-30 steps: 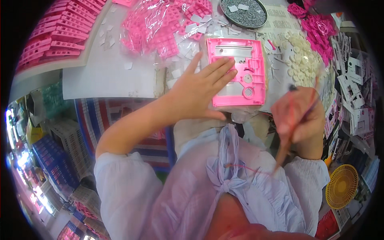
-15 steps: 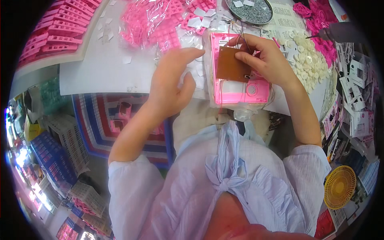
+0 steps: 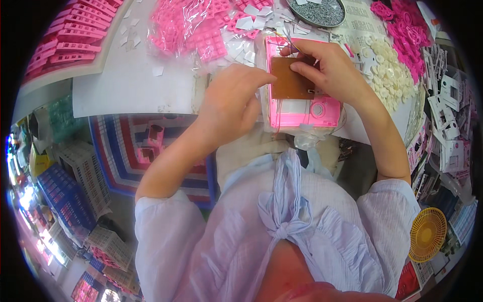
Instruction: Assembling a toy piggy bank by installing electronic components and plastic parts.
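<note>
A pink plastic case (image 3: pixel 329 118) with a round hole lies at the table's front edge, on a pad wrapped in clear plastic. Over its upper part is a brown circuit board (image 3: pixel 289 88), with thin wires trailing up from behind it. My right hand (image 3: pixel 332 68) grips the board from the right, thumb on its face and the other fingers partly hidden behind it. On the left, my left hand (image 3: pixel 234 95) has its index finger stretched to the board's left edge; whether it touches is unclear. Its thumb stands apart, and nothing shows in this hand.
Bagged pink parts (image 3: pixel 201 30) and white paper pieces (image 3: pixel 246 22) lie beyond my hands. A round tray of small screws (image 3: pixel 319 12) stands at the back. Cream-coloured pieces (image 3: pixel 390 75) are heaped right. A striped basket (image 3: pixel 121 166) sits below the table's left side.
My left hand has moved right, its index finger now at the board's edge. The board has shifted slightly up and sits straighter over the case. A grey pointed tool at the right has swung away.
</note>
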Demonstrator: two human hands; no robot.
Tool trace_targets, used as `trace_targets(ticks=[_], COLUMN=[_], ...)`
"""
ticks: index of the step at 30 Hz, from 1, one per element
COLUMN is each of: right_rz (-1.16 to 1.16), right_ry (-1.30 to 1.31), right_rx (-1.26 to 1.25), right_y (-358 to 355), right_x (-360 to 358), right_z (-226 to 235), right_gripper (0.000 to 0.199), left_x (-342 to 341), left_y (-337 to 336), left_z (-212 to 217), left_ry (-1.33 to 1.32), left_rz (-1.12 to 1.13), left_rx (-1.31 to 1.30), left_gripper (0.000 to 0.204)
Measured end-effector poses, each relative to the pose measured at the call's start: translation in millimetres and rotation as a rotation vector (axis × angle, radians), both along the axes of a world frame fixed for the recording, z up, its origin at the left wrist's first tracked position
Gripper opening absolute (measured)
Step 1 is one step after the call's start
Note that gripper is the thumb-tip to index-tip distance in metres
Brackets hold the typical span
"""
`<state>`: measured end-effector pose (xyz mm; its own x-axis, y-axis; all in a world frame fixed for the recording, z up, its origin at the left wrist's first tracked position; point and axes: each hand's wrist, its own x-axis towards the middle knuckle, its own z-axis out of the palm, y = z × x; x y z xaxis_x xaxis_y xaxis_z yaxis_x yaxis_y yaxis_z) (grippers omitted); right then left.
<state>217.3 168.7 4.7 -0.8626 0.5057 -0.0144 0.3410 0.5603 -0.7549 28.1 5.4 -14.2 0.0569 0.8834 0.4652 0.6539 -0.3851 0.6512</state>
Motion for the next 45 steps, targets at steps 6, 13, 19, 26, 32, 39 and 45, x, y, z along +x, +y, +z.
trace_targets(ticks=[6, 13, 19, 26, 32, 39, 45], right_rz=[0.057, -0.151, 0.179, 0.232, 0.262, 0.063, 0.052], right_ry=[0.006, -0.035, -0.124, -0.239, -0.135, 0.046, 0.021], right_rx=[0.113, 0.645, 0.700, 0.638, 0.605, 0.501, 0.602], right_y=[4.7, -26.0, -59.2, -56.3, -46.2, -30.3, -28.3], right_x=[0.6, -1.0, 33.2, 35.4, 40.7, 45.0, 38.6], right_z=[-2.3, 16.0, 0.1, 15.3, 5.1, -10.4, -12.9], right_gripper=[0.030, 0.038, 0.046, 0.050, 0.051, 0.046, 0.048], left_x=[3.1, 10.8, 11.0, 9.8, 19.4, 24.0, 28.6], left_y=[6.6, 6.0, 3.5, 14.3, 8.0, -3.2, -10.6], left_z=[-3.2, 1.2, 2.9, 24.2, 20.9, 13.0, 12.0], left_ry=[0.042, 0.374, 0.516, 0.606, 0.737, 0.778, 0.760], left_rz=[-0.036, -0.129, -0.125, -0.275, -0.243, -0.163, -0.102], left_rx=[0.042, -0.029, -0.061, -0.254, -0.218, -0.102, -0.091], left_gripper=[0.046, 0.033, 0.035, 0.042, 0.046, 0.044, 0.044])
